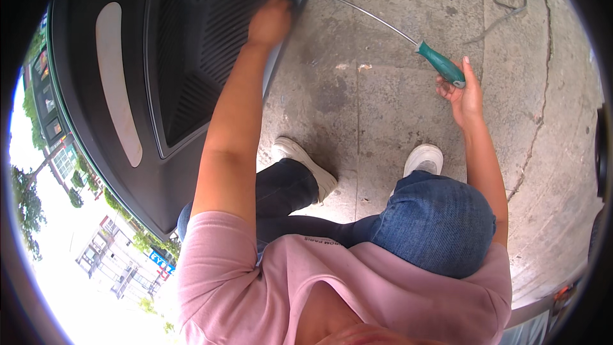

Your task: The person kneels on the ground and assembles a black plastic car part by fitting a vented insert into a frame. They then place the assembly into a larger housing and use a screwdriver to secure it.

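In my right hand (462,93) lies the green handle of a long-shafted screwdriver (439,64). Its thin metal shaft runs up and left, and its tip appears at the edge of a black ribbed plastic panel (225,24); whether the tip touches the panel I cannot tell. My left hand (271,18) is at the panel's right edge, just below the screwdriver tip. That hand is blurred and its fingers are partly hidden, so its hold is unclear. A long pale curved strip (119,84) is set in the black casing left of the ribbed part.
Stained concrete paving (383,100) with a long crack spreads beneath me. A looped dark strap or cord (510,9) lies on it at the upper right. My white shoes (306,167) stand apart on the ground. The black casing (76,57) fills the left side.
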Available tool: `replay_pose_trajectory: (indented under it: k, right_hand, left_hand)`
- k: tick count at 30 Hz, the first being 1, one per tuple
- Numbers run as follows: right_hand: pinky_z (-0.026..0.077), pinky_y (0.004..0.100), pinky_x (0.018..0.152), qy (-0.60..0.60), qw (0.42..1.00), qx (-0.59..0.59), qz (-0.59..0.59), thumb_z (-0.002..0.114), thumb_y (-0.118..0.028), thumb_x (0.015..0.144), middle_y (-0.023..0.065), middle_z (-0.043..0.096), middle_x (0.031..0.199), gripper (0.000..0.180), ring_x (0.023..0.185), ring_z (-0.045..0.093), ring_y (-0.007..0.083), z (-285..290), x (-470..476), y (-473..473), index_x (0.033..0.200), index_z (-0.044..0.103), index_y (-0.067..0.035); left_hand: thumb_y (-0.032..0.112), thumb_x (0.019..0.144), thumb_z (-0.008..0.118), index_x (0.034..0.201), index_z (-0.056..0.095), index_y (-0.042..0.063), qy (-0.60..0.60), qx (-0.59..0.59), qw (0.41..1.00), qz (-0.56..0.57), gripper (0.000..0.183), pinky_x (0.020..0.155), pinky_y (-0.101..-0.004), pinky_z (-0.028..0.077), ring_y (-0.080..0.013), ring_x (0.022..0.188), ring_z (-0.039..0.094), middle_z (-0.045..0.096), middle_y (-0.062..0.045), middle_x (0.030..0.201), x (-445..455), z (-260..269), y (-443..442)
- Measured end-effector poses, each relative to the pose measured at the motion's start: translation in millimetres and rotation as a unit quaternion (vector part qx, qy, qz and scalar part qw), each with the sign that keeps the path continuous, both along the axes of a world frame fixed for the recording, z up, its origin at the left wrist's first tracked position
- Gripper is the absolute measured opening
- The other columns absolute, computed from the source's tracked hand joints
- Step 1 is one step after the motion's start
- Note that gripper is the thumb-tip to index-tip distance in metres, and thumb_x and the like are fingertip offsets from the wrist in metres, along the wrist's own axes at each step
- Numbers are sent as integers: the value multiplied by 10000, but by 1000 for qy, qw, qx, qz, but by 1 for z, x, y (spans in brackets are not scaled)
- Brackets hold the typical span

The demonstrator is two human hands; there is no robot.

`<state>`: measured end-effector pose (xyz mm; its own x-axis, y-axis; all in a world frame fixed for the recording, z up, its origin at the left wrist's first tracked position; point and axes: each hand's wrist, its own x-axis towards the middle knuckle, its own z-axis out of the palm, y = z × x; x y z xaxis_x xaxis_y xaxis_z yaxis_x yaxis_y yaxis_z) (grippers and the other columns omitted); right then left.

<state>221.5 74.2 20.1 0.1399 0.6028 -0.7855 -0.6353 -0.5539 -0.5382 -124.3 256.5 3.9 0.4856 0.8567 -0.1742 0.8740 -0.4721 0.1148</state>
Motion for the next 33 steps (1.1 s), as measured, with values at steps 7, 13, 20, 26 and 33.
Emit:
replay_pose_trajectory:
  k: [7, 13, 20, 26, 33]
  right_hand:
    - [398, 238, 503, -246, 961, 92, 87, 478, -261, 891, 66, 579, 721, 317, 538, 483, 102, -2, -1, 1, 1071, 490, 0]
    - [368, 210, 442, -197, 968, 145, -49, 509, -302, 872, 83, 587, 703, 311, 483, 455, 74, 0, -15, 6, 945, 562, -5]
    - [377, 214, 457, -82, 992, 25, 91, 554, -241, 850, 68, 593, 704, 309, 504, 471, 79, -3, 13, 12, 1021, 556, 16]
    - [364, 193, 432, -185, 976, 114, -10, 573, -261, 839, 79, 587, 691, 318, 480, 448, 71, 7, -6, 15, 997, 559, 15]
    - [436, 227, 564, -27, 998, 44, 38, 574, -260, 838, 98, 577, 814, 339, 660, 528, 118, -1, 12, 13, 1023, 548, 23]
  left_hand:
    - [125, 777, 455, 1009, 571, 52, 8, -15, 1000, 12, 269, 880, -358, 428, -277, 1039, 516, 462, -104, 1243, 3, 4, 0]
    - [100, 796, 505, 1010, 578, 81, -3, 1, 1000, 15, 226, 851, -371, 436, -278, 1020, 518, 454, -45, 1255, -1, -4, 2]
    - [86, 784, 501, 1011, 576, 84, 3, 7, 1000, 17, 240, 842, -373, 442, -280, 1006, 527, 461, -49, 1247, -3, -5, 2]
    - [85, 783, 501, 1007, 578, 84, 4, 11, 1000, 5, 237, 847, -370, 442, -278, 1006, 529, 461, -55, 1248, -4, -5, 4]
    - [97, 784, 517, 1002, 577, 83, 3, 15, 1000, 4, 226, 847, -370, 440, -281, 1011, 526, 465, -53, 1244, -4, -8, 4]
